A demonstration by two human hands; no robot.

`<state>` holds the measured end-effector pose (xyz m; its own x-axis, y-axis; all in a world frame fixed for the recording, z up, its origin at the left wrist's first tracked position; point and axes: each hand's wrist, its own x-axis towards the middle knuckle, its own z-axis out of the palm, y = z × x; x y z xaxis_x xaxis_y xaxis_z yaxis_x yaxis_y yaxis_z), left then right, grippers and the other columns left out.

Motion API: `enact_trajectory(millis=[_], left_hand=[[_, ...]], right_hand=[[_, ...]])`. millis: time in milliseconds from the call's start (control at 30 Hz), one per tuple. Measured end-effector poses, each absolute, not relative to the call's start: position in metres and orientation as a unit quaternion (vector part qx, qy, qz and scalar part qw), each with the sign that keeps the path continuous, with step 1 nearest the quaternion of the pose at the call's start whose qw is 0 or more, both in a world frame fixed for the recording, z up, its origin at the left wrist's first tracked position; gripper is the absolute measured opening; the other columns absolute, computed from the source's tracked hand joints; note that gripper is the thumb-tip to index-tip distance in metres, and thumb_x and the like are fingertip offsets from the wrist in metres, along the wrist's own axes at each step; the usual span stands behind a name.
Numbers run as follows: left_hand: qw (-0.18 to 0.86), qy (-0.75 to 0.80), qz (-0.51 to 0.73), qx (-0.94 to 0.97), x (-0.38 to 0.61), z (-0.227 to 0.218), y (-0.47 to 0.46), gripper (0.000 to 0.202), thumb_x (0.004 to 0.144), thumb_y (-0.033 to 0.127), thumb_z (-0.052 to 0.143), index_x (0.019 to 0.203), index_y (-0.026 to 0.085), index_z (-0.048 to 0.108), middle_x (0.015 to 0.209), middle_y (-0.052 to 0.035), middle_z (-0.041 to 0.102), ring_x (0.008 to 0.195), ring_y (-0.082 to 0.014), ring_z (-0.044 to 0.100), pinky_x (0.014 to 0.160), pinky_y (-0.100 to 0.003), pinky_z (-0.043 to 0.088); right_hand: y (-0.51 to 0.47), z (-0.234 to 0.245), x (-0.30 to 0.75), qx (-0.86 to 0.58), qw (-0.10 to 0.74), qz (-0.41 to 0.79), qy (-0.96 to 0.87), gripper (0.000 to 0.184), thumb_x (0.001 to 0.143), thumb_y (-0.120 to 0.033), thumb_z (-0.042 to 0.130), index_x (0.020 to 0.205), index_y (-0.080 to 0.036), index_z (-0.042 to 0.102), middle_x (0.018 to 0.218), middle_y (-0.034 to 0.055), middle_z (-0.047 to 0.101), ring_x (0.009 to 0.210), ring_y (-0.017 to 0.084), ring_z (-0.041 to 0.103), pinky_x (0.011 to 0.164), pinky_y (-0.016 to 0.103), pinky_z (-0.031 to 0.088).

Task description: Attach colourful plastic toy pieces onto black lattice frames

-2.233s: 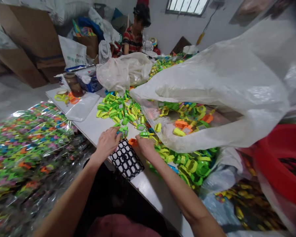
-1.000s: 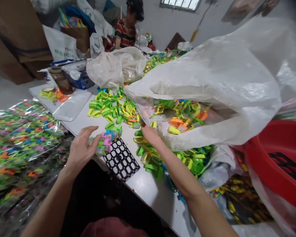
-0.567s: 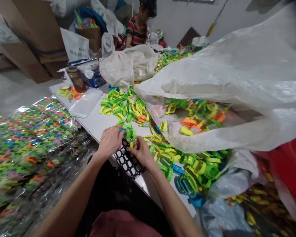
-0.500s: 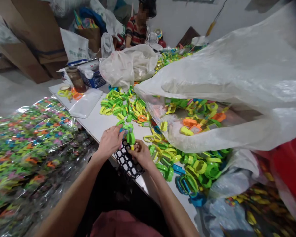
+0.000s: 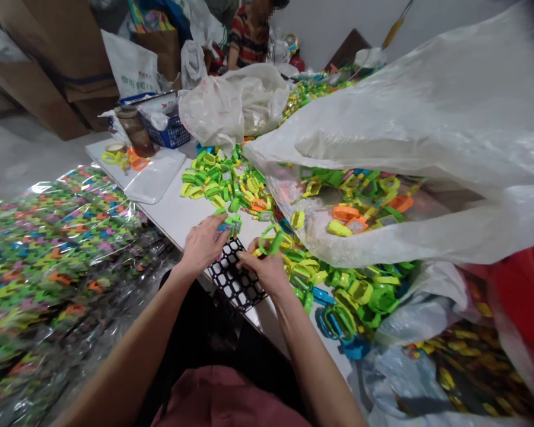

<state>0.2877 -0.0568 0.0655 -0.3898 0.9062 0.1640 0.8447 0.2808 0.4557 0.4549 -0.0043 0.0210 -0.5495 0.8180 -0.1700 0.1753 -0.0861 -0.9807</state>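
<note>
Green strap [image 5: 271, 239], pinched by our right hand [image 5: 267, 270] above the black grid tray [image 5: 238, 284] at the table [image 5: 173, 216] edge; our left hand [image 5: 203, 242] seemingly grips small pieces [image 5: 229, 226] beside it, so we best keep the tray steady.

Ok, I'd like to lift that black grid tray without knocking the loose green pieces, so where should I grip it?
Probably its near corner rim, coming from the table's front edge: the black grid tray lies flat there, its open cells offer finger holds, and green pieces crowd its far end.
</note>
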Motion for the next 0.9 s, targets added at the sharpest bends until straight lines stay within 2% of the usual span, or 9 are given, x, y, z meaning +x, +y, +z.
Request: enact_trajectory(millis=[67, 167, 233, 300, 400, 567, 733, 800, 900], left_hand=[[0.069, 0.804, 0.239, 0.54, 0.288, 0.065, -0.057, 0.041, 0.092, 0.028, 0.05, 0.132, 0.021, 0.056, 0.129, -0.0092, 0.064, 0.118, -0.0266, 0.06, 0.102, -0.043, 0.047], [0.074, 0.803, 0.236, 0.543, 0.288, 0.065, -0.057, 0.039, 0.093, 0.028, 0.05, 0.131, 0.021, 0.057, 0.128, -0.0097, 0.064, 0.118, -0.0269, 0.06, 0.101, -0.043, 0.047], [0.07, 0.799, 0.235, 0.549, 0.288, 0.066, -0.057, 0.04, 0.093, 0.028, 0.049, 0.131, 0.021, 0.057, 0.129, -0.0095, 0.064, 0.118, -0.0269, 0.06, 0.101, -0.043, 0.047], [0.064, 0.8, 0.234, 0.548, 0.288, 0.065, -0.057, 0.04, 0.093, 0.027, 0.049, 0.132, 0.021, 0.056, 0.128, -0.0093, 0.064, 0.118, -0.0272, 0.061, 0.101, -0.043, 0.047], [0.072, 0.796, 0.234, 0.553, 0.289, 0.064, -0.058, 0.039, 0.094, 0.029, 0.048, 0.131, 0.021, 0.056, 0.127, -0.0092, 0.065, 0.118, -0.0271, 0.061, 0.099, -0.042, 0.047], [0.026, 0.789, 0.213, 0.576, 0.29, 0.065, -0.057, 0.04, 0.098, 0.037, 0.044, 0.132, 0.02, 0.056, 0.129, -0.0113, 0.064, 0.119, -0.0277, 0.06, 0.101, -0.043, 0.045], [0.014, 0.798, 0.178, 0.576, 0.288, 0.069, -0.054, 0.05, 0.093, 0.047, 0.053, 0.133, 0.017, 0.054, 0.127, -0.0132, 0.064, 0.116, -0.0298, 0.06, 0.098, -0.043, 0.046], [0.013, 0.798, 0.184, 0.574, 0.287, 0.067, -0.054, 0.049, 0.093, 0.049, 0.051, 0.132, 0.019, 0.055, 0.126, -0.0126, 0.064, 0.116, -0.029, 0.061, 0.098, -0.043, 0.046], [0.008, 0.801, 0.192, 0.567, 0.285, 0.066, -0.055, 0.049, 0.093, 0.048, 0.052, 0.131, 0.018, 0.056, 0.126, -0.0128, 0.065, 0.117, -0.0295, 0.06, 0.1, -0.044, 0.045]], right_hand=[[-0.003, 0.016, 0.448, -0.392, 0.245, 0.627, -0.627, 0.029, 0.068, -0.043, 0.075, 0.077, -0.019, 0.063, 0.069, 0.0012, 0.067, 0.064, 0.018, 0.061, 0.058, 0.027, 0.048], [-0.003, 0.003, 0.434, -0.392, 0.235, 0.638, -0.619, 0.026, 0.074, -0.042, 0.068, 0.08, -0.017, 0.064, 0.072, 0.0031, 0.069, 0.066, 0.02, 0.063, 0.06, 0.029, 0.05], [-0.003, -0.005, 0.427, -0.375, 0.25, 0.624, -0.638, 0.024, 0.076, -0.039, 0.066, 0.085, -0.017, 0.066, 0.08, 0.0041, 0.072, 0.074, 0.022, 0.066, 0.068, 0.031, 0.053], [-0.002, -0.008, 0.423, -0.355, 0.252, 0.585, -0.684, 0.023, 0.077, -0.034, 0.065, 0.093, -0.018, 0.068, 0.09, 0.005, 0.073, 0.085, 0.023, 0.067, 0.079, 0.032, 0.053], [-0.003, -0.004, 0.419, -0.353, 0.198, 0.473, -0.782, 0.026, 0.08, -0.024, 0.061, 0.105, -0.018, 0.066, 0.103, 0.0073, 0.072, 0.097, 0.025, 0.066, 0.089, 0.034, 0.051], [-0.006, 0.008, 0.402, -0.364, 0.117, 0.337, -0.86, 0.026, 0.085, -0.014, 0.055, 0.109, -0.015, 0.064, 0.104, 0.0107, 0.07, 0.094, 0.022, 0.065, 0.084, 0.029, 0.049], [0.027, 0.027, 0.433, -0.318, 0.06, 0.367, -0.872, 0.018, 0.087, -0.019, 0.06, 0.105, -0.017, 0.066, 0.096, 0.0058, 0.071, 0.084, 0.018, 0.064, 0.075, 0.025, 0.047], [0.051, 0.038, 0.462, -0.369, 0.055, 0.284, -0.883, 0.022, 0.091, -0.018, 0.056, 0.111, -0.016, 0.065, 0.105, 0.0097, 0.069, 0.093, 0.02, 0.064, 0.079, 0.027, 0.046], [0.079, 0.054, 0.495, -0.472, -0.035, 0.116, -0.873, 0.024, 0.091, -0.009, 0.047, 0.105, -0.01, 0.067, 0.11, 0.0189, 0.067, 0.102, 0.027, 0.062, 0.085, 0.034, 0.045]])
